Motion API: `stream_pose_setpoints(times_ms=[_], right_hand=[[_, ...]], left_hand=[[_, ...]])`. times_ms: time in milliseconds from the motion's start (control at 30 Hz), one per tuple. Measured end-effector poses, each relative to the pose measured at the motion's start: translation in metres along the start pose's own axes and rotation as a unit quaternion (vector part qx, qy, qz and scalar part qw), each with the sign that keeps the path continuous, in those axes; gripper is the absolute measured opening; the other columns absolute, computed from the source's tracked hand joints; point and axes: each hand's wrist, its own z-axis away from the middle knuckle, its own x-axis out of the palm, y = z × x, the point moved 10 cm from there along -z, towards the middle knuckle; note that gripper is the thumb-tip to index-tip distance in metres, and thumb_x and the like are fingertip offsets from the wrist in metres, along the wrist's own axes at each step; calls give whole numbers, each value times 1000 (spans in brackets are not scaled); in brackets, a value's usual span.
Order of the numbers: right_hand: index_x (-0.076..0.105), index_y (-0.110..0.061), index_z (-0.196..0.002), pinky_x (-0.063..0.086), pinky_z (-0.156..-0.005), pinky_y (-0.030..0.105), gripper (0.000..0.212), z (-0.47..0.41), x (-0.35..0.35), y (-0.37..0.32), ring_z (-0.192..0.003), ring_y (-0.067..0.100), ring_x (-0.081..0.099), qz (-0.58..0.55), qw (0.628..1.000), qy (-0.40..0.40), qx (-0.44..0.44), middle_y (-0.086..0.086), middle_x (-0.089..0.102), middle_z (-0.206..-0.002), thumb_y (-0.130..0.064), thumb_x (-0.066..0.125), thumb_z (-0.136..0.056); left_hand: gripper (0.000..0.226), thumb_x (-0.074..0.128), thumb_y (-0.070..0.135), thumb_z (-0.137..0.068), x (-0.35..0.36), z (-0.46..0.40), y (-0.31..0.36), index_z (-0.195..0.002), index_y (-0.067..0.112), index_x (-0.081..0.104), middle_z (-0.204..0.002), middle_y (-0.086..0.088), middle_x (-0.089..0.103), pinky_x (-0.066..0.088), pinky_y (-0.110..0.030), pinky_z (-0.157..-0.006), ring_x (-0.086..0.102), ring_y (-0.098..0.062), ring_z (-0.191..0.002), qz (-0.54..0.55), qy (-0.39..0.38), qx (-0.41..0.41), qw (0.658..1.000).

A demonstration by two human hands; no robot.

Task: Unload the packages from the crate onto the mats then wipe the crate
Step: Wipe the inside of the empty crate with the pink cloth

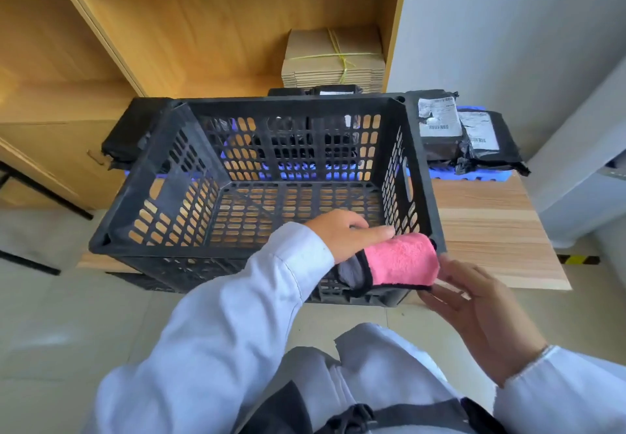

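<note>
Here our left hand (342, 233) grips the pink plush cloth (401, 259) on the near rim of the crate (237, 149), beside its right corner; our right hand (474, 301), fingers loosely spread, pinches the cloth's black-bound edge from outside; the crate's long axis runs left to right, so its latticed plastic floor lies just beyond the left hand; it sits empty on the wood-grain table (487, 223); glossy black packages (471, 132) rest behind on blue mats (471, 174).

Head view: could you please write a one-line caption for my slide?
Both hands, left and right, hold a pink cloth at the empty black crate's near rim, packages already unloaded beyond.
</note>
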Motion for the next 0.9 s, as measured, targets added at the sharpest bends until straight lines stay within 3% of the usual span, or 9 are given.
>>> stream_pose_setpoints(times_ms=[100,167,267,367,533,633,733,800,900], right_hand=[[60,-9,-93,53,-76,35,59,6,10,-1,-69,16,66,31,998,-46,-14,7,69,-85,-33,92,-50],[62,-6,-88,49,-72,32,47,9,14,0,-68,14,63,51,997,-59,-21,8,66,-79,-28,88,-56],[63,8,-91,50,-75,33,19,8,10,-9,-72,20,65,66,996,-41,-51,15,66,-80,-4,71,-79],[63,10,-93,51,-82,41,12,12,5,-16,-75,25,65,78,994,-21,-76,16,69,-80,3,65,-84],[63,-11,-90,50,-73,40,16,7,-14,-57,-74,28,60,120,979,68,-147,18,63,-91,1,68,-82],[53,-21,-120,48,-65,35,42,-7,-14,-68,-81,21,59,227,959,115,-125,10,56,-113,-1,67,-86],[41,-26,-141,50,-76,34,61,-13,9,-85,-102,16,59,293,943,70,-139,1,51,-130,-25,71,-88],[31,-29,-148,47,-88,37,82,-16,30,-86,-110,17,57,407,902,46,-135,-5,48,-130,-51,73,-80],[20,-24,-146,40,-80,36,82,-25,59,-71,-107,32,56,607,783,60,-124,3,42,-126,-51,66,-84]], left_hand=[[29,71,47,-82,3,-3,13,-96,22,74,-73,21,60,37,-15,-64,54,2,-71,31,-8,48,998],[11,77,29,-81,-6,-4,24,-89,23,73,-70,17,57,39,-19,-70,50,0,-64,82,14,111,990],[23,77,6,-78,-18,0,45,-90,23,69,-89,15,66,44,-22,-89,60,3,-83,176,32,195,964],[33,74,-8,-76,-20,2,66,-94,19,67,-99,8,67,44,-19,-99,61,-2,-101,228,20,246,942],[34,72,-3,-79,-19,-20,77,-102,22,67,-108,8,67,43,-37,-105,61,-13,-111,229,25,215,949],[39,69,8,-83,-8,-43,70,-116,27,62,-118,7,63,49,-39,-96,63,-21,-105,89,27,130,987],[41,64,22,-87,-5,-48,71,-125,35,54,-124,10,57,51,-31,-86,63,-14,-102,33,-4,118,992],[39,60,23,-91,-11,-49,72,-128,34,53,-128,9,55,46,-24,-79,61,-13,-105,1,-34,125,992],[39,56,23,-94,-30,-59,64,-132,31,52,-132,6,53,46,-24,-83,61,-15,-106,-45,-42,111,992]])
